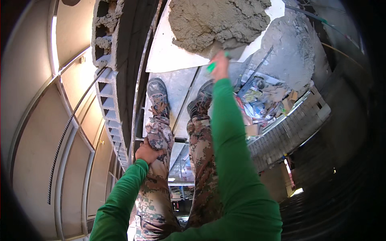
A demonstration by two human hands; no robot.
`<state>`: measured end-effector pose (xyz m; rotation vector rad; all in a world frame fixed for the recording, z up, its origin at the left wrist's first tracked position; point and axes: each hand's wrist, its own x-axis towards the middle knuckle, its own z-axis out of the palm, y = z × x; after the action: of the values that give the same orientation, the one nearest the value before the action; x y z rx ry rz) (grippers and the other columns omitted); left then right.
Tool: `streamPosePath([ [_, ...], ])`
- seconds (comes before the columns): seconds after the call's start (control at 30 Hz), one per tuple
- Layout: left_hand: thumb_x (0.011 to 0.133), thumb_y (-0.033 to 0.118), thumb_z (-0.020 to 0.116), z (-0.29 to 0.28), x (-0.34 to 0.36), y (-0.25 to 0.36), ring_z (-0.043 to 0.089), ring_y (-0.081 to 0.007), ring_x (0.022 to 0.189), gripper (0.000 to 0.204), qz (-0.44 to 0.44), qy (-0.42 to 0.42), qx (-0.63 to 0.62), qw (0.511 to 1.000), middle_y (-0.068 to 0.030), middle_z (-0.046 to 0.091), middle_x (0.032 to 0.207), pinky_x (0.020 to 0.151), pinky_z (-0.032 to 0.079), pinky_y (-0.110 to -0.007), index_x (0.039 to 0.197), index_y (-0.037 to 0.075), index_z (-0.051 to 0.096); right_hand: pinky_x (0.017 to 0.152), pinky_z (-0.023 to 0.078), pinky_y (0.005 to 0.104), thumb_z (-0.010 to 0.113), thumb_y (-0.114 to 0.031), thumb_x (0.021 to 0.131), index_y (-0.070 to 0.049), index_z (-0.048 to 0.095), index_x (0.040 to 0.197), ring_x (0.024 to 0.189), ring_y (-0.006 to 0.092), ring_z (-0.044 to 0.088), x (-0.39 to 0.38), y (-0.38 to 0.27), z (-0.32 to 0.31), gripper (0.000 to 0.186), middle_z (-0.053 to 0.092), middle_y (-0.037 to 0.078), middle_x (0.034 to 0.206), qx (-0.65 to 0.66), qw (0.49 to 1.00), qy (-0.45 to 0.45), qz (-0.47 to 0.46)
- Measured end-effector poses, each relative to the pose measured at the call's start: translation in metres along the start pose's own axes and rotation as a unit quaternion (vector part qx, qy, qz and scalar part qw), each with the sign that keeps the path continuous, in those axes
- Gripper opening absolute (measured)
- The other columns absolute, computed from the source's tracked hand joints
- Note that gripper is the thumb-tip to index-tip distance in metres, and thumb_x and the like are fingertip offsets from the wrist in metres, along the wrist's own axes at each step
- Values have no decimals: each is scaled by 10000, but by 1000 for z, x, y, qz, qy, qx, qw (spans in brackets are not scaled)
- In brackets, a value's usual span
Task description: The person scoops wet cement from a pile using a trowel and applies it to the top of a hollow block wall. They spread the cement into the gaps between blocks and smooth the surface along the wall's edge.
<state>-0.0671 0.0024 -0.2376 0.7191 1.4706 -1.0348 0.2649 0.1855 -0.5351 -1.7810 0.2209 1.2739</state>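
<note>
**Scaffold planks [177, 86] below a mortar heap [219, 24], plenty left**

Mixed and piled on its white sheet [161, 58], the heap looks mostly unspent; I judge only its near edge is worked, most of it left to use. There my right hand [220, 69] closes around a green-handled trowel [211, 67], though blur hides the exact grip. My left hand [148, 153], half-curled and empty, rests on my leg [159, 136]. Left of the heap, a hollow-block wall [108, 90] limits me; to its near right, debris [257, 105] crowds the edge.
</note>
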Motion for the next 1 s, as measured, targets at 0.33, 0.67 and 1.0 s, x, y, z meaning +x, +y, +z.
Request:
streamPosePath([
  [0.33,573,626,767,-1,-4,8,594,-346,1130,1230,-9,0,41,999,-261,585,1230,953,481,-376,1430,-89,250,408,358,278,575,-202,897,-129,426,724,439,91,400,21,-111,-37,239,407,-30,560,-19,990,-137,21],
  [0.67,563,621,779,-5,-11,17,581,-357,1147,1234,-26,-12,40,999,-264,561,1266,970,471,-378,1433,-83,260,390,345,276,510,-205,941,-133,432,694,414,85,376,-42,-123,-65,269,392,-35,540,-62,988,-138,-19],
  [1.0,576,572,783,7,-7,1,605,-350,1111,1178,-22,15,0,1000,-270,598,1202,944,492,-377,1405,-91,271,371,353,295,570,-178,902,-120,449,739,406,95,383,-121,-148,-22,212,408,-21,542,-109,988,-112,6],
])
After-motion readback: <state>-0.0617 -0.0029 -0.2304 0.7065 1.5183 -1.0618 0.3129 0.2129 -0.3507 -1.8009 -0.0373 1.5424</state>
